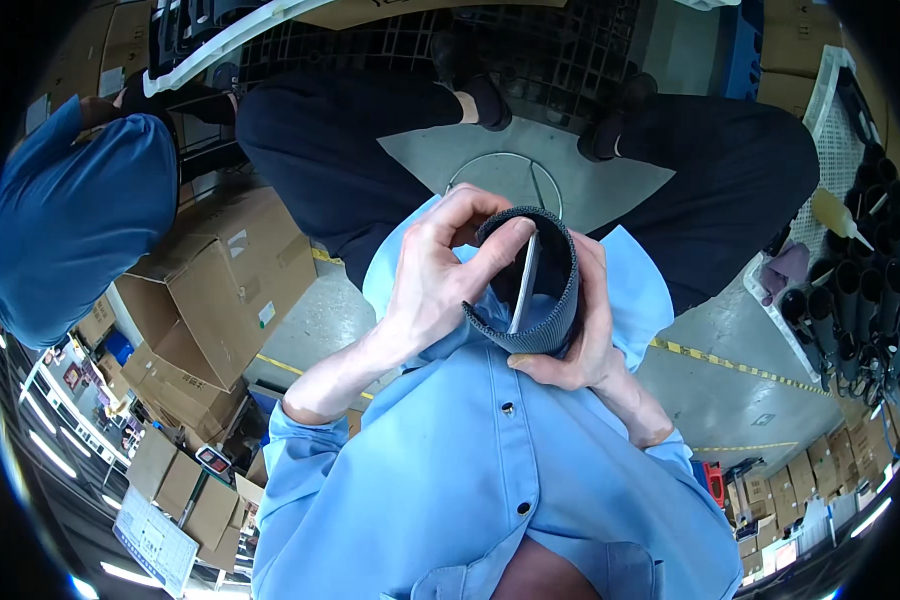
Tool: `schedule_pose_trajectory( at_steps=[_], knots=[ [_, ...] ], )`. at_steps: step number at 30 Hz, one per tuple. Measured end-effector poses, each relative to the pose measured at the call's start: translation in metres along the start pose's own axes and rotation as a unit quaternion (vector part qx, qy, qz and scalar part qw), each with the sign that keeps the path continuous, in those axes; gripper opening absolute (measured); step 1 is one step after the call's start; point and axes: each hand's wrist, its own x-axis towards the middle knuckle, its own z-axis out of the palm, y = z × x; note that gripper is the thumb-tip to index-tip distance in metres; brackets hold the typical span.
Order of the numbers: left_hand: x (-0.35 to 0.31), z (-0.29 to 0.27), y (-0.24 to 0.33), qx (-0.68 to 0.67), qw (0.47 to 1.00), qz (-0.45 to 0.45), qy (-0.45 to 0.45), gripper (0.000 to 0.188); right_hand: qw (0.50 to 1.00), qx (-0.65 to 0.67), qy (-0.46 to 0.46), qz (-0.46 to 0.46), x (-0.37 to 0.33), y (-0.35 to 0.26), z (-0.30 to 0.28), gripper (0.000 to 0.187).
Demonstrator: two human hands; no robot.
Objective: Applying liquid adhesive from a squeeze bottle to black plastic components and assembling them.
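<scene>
Above my lap I hold a dark, ribbed, hollow tube (552, 318), its open end facing up. A thin, pale-edged flat strip (525, 283) stands inside it; its kind is unclear. My left hand (432, 268) is closed on the tube's left rim, thumb over the edge beside the top of the strip and fingers partly hidden behind. Wrapped around the right outer wall is my right hand (592, 325), with its thumb along the lower rim.
At the right, a white crate (832, 110) holds several dark tubular parts (850, 290), beside a pale squeeze bottle (838, 218). Large cardboard boxes (235, 290) stand at the left, near a seated person in blue (85, 225). A metal ring (510, 158) shows between my legs.
</scene>
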Motion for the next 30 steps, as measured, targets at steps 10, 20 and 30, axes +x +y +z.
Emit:
schedule_pose_trajectory(
  at_steps=[10, 20, 30],
  knots=[
    [0.004, -0.009, 0.007, 0.066, 0.998, 0.005, -0.011, 0.019, 1.000, -0.007, -0.009, 0.003, 0.004, -0.002, 0.003, 0.109],
    [0.003, -0.017, 0.028, 0.113, 0.987, -0.107, -0.048, 0.019, 0.998, -0.062, -0.011, -0.018, 0.005, -0.010, 0.003, 0.108],
    [0.010, -0.022, 0.046, 0.136, 0.972, -0.184, -0.056, 0.014, 0.997, -0.073, -0.015, -0.031, 0.008, -0.010, 0.006, 0.109]
  ],
)
